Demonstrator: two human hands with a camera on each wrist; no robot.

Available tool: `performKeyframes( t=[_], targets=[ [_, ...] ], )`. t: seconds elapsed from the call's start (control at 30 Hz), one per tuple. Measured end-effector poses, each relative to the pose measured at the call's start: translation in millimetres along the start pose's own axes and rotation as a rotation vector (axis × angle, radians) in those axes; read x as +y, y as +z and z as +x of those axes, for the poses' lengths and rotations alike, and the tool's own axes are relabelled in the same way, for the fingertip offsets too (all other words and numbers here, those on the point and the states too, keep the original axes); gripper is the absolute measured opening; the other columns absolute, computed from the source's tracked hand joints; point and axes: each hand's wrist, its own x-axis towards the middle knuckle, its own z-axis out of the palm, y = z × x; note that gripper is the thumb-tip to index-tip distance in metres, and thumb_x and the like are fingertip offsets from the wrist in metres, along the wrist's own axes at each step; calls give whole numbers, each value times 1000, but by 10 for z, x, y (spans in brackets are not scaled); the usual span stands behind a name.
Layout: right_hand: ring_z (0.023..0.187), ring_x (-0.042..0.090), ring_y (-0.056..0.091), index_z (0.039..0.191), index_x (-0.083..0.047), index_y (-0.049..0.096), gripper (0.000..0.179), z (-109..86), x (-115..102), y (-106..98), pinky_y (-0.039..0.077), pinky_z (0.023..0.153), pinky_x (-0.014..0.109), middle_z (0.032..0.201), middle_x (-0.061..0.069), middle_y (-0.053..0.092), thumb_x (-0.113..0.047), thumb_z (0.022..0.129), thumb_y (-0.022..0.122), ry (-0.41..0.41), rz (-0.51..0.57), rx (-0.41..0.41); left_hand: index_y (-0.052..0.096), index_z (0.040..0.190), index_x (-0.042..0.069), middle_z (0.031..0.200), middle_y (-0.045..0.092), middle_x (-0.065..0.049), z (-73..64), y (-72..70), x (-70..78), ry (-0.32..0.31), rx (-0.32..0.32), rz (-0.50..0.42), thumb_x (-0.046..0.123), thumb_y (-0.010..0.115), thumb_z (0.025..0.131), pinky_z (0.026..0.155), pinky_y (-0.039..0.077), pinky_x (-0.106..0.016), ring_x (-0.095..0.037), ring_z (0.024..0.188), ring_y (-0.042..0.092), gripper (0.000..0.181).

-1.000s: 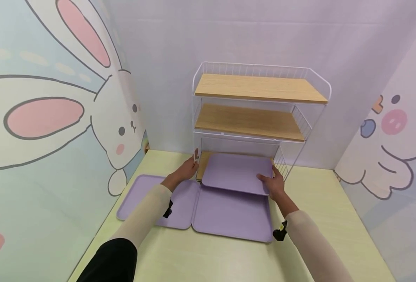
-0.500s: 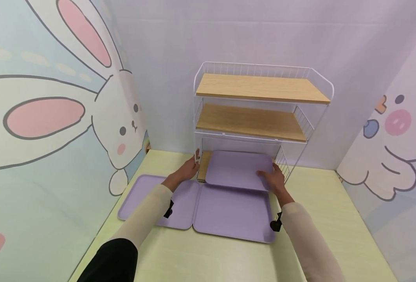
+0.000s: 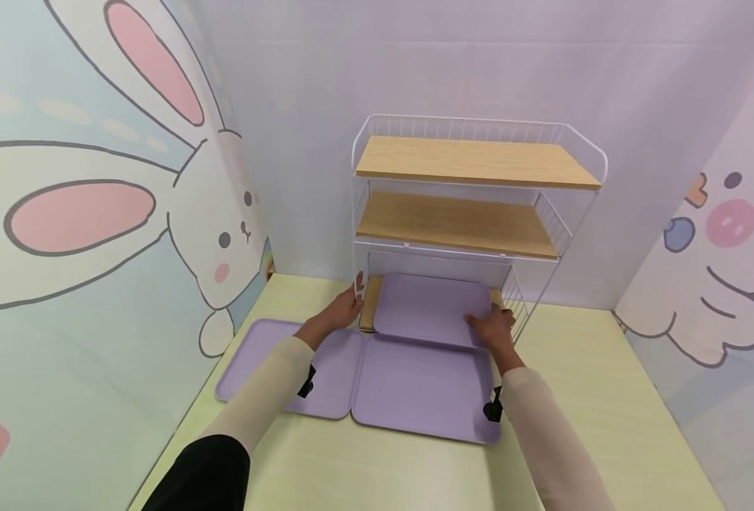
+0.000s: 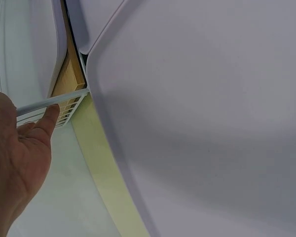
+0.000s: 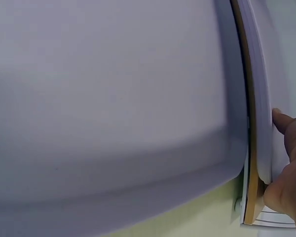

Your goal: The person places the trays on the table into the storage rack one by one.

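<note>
A purple tray (image 3: pixel 433 309) lies on the rack's lowest wooden shelf. At its right side, my right hand (image 3: pixel 494 330) holds it, thumb over the rim and fingers at the outer edge; the right wrist view shows the hand (image 5: pixel 291 163) at the tray's corner (image 5: pixel 264 168). My left hand (image 3: pixel 343 306) grips the front left post of the white wire rack (image 3: pixel 472 246). In the left wrist view that hand (image 4: pixel 27 148) has its thumb and fingers around the white wire (image 4: pixel 37 106).
Two more purple trays lie side by side before the rack, a left tray (image 3: pixel 332 369) under my left forearm and a right tray (image 3: pixel 424 390). Above are a middle wooden shelf (image 3: pixel 456 221) and a top shelf (image 3: pixel 472 160). Pale yellow tabletop (image 3: pixel 581 383) extends to the right.
The held tray has slid back onto the lowest shelf and its front edge has come down. My right hand moved with it; my left hand stayed on the post.
</note>
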Motion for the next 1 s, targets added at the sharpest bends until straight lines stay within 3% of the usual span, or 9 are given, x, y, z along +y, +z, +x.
performKeyframes(
  t=[0.23, 0.4, 0.47, 0.57, 0.63, 0.7, 0.73, 0.83, 1.0],
  targets=[
    [154, 66, 29, 166, 19, 35, 94, -9, -16, 36, 37, 124, 79, 163, 50, 33, -39, 104, 75, -27, -90, 36, -2, 170, -23, 171, 29, -50, 8, 6, -1, 12, 11, 43, 1, 33, 114, 133, 38, -66, -60, 161, 40, 70],
    [153, 67, 33, 165, 18, 37, 93, -15, -4, 50, 34, 127, 75, 162, 50, 38, -41, 102, 73, -27, -124, 69, -2, 171, -20, 173, 26, -49, 15, 5, -57, 26, 6, -8, 10, 32, 115, 135, 35, -66, -60, 163, 37, 72],
    [153, 67, 34, 166, 15, 38, 94, -34, 0, 40, 34, 127, 76, 162, 49, 39, -41, 100, 74, -21, -94, 83, -2, 173, -18, 173, 27, -50, 25, 16, -157, 44, 10, -42, 18, 32, 115, 134, 36, -66, -60, 163, 38, 75],
    [150, 69, 39, 167, 11, 42, 94, -6, 89, 43, 37, 122, 79, 160, 49, 43, -41, 96, 77, -40, -35, 106, -5, 177, -7, 174, 32, -45, 93, 83, -491, 114, 33, -47, 35, 30, 117, 135, 40, -56, -50, 165, 42, 81],
    [149, 70, 41, 166, 9, 45, 95, 51, 225, 74, 38, 121, 79, 159, 50, 45, -40, 92, 79, -71, 5, 119, -5, 178, -6, 172, 34, -45, 111, 97, -542, 119, 35, -45, 33, 30, 118, 135, 41, -56, -49, 165, 42, 80],
    [148, 69, 42, 168, 7, 44, 95, 126, 396, 121, 40, 121, 78, 160, 49, 45, -40, 93, 78, -102, 13, 118, -4, 178, -6, 171, 35, -46, 111, 87, -502, 108, 35, -43, 30, 31, 118, 135, 41, -56, -50, 164, 42, 78],
    [148, 69, 43, 168, 7, 44, 95, 162, 491, 149, 41, 121, 78, 160, 49, 45, -40, 92, 79, -121, 24, 123, -1, 176, -11, 169, 35, -49, 68, 49, -348, 75, 29, -45, 21, 34, 116, 133, 41, -62, -56, 162, 42, 77],
    [151, 66, 42, 172, 3, 39, 99, 148, 641, 162, 41, 124, 76, 164, 47, 42, -43, 94, 79, -149, 41, 105, 1, 173, -18, 168, 35, -50, 23, 16, -125, 9, 20, -20, 10, 33, 115, 132, 39, -67, -61, 161, 40, 73],
    [146, 65, 48, 174, 2, 36, 100, -243, 558, 30, 45, 118, 76, 162, 47, 43, -44, 97, 81, -184, 78, 92, -2, 172, -19, 170, 36, -48, -10, 42, -14, -51, 20, 48, 5, 30, 114, 133, 40, -63, -58, 161, 42, 70]
  ],
)
